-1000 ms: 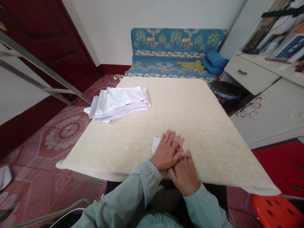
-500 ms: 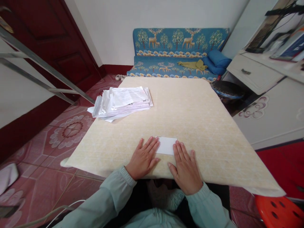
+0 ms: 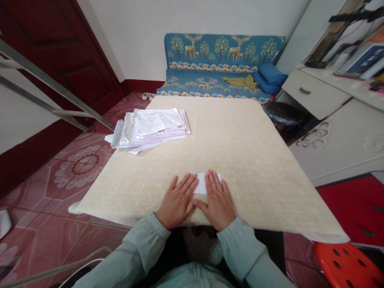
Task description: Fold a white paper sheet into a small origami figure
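white paper rectangle (image 3: 200, 184) lies on cream tablecloth (image 3: 240, 136), left hand (image 3: 177, 201) and right hand (image 3: 218, 200) spread flat on it, gripping nothing.

No text can be read: the print on the top sheet of the paper stack (image 3: 150, 127) is too small to make out.

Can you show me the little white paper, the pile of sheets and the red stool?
small white rectangular paper (image 3: 201, 186), head view, its uncovered middle.
untidy pile of white printed sheets (image 3: 150, 128), head view, top sheet.
red round plastic stool (image 3: 345, 265), head view, seat top.
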Motion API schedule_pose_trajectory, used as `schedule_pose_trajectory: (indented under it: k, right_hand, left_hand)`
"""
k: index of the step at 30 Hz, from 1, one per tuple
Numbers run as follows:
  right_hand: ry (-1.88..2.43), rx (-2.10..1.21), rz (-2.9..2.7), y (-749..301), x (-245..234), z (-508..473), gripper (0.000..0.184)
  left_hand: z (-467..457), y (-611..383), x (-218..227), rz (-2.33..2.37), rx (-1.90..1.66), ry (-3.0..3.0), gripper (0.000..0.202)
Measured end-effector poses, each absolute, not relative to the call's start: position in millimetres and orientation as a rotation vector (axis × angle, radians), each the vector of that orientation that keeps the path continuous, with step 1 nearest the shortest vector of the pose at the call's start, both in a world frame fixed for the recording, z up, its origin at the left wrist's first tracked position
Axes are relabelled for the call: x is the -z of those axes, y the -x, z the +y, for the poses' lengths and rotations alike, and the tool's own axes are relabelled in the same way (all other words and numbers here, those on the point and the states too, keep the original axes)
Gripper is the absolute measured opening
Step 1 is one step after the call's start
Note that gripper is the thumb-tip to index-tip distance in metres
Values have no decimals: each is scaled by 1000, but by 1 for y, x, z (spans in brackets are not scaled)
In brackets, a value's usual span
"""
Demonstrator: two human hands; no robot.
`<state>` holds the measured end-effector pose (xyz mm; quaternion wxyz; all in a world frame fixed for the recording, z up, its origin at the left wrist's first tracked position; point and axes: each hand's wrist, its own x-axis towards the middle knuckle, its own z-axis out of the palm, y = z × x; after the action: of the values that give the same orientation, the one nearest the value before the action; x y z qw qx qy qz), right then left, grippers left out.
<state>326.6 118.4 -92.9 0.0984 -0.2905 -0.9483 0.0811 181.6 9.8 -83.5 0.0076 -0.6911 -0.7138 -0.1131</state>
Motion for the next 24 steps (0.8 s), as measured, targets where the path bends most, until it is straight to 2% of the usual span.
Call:
schedule_pose_trajectory:
  k: [6, 9, 15, 18, 24]
  right_hand:
    - [1056, -138, -2795, -368, 88, 148, 75]
    - [1065, -155, -2702, -359, 78, 139, 80]
    - [747, -305, -2646, -327, 84, 91, 86]
    - [739, -271, -2689, -332, 95, 89, 91]
    - [851, -115, -2735, -376, 98, 117, 88]
  left_hand:
    - [12, -184, 78, -2235, 348, 2146, 60]
    - [17, -199, 73, -2201, 392, 2143, 60]
    - [24, -232, 83, -2182, 498, 2236, 64]
    - [22, -234, 89, -2217, 490, 2249, 65]
    - [0, -215, 80, -2231, 382, 2234, 70]
